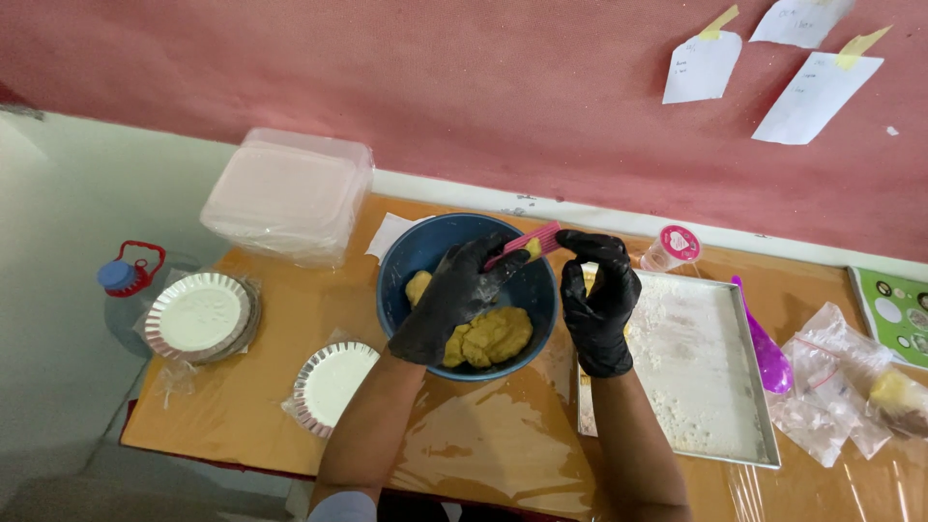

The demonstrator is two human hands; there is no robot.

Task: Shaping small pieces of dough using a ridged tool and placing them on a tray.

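Plastic-covered orange table [483,445], bowl [406,253], tray [715,387]

- The left hand [454,300] covers part of the dough [488,336] in the blue bowl [406,256].
- The green sheet [894,304] runs off the right edge.
- Writing on the paper notes [703,68] is too small to tell.

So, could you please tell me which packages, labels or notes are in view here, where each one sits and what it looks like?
Paper notes: three white slips on the pink wall, top right, two with yellow tape.
Lidded cup: right of the blue bowl, clear, with a pink-and-white round label.
Green sheet: far right table edge, with round white patches.
Plastic bags: right of the floured tray, clear and crumpled.
Stacked containers: back left, translucent, wrapped in plastic.
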